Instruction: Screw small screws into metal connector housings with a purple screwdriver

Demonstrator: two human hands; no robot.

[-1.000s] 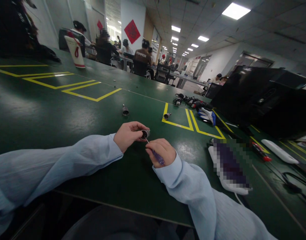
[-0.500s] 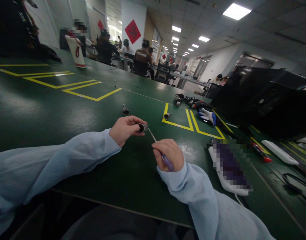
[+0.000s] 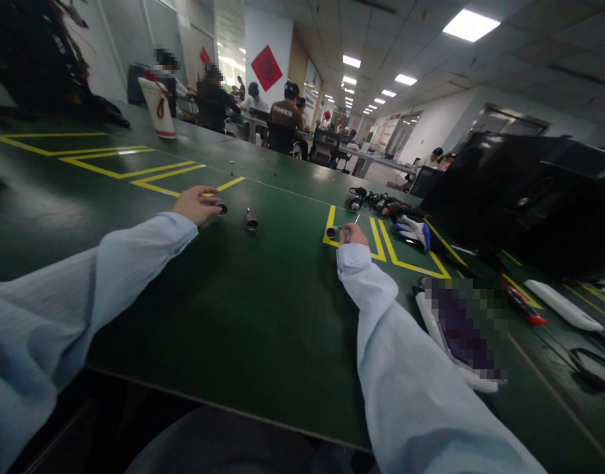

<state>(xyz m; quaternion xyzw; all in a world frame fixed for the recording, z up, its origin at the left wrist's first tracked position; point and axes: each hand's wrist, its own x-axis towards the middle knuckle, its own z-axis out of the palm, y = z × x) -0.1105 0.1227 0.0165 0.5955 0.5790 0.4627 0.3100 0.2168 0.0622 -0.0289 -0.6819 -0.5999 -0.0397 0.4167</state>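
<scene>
My left hand [image 3: 197,205] is at the left, its fingers closed around a dark grey, cup-shaped metal part [image 3: 222,209] low over the green table. A similar part with a narrow stem [image 3: 251,221] lies on the table to its right. My right hand [image 3: 356,235] grips a thin screwdriver [image 3: 357,218], its shaft pointing up and away; the purple handle is mostly covered by the hand. Right beside those fingers, inside a yellow-taped box, lies a third cup-shaped metal part [image 3: 332,232]. Whether the fingertips touch it I cannot tell.
Black corded items [image 3: 366,199] and a blue-white glove [image 3: 415,232] lie beyond my right hand. A white-edged device [image 3: 455,336], a red-handled tool [image 3: 526,306] and a large black case [image 3: 509,191] are at the right. A white cup [image 3: 158,108] stands far left. People sit behind.
My left hand has moved left and away from me with its metal part. My right hand has moved forward and right with the screwdriver, from the held part to the one in the box.
</scene>
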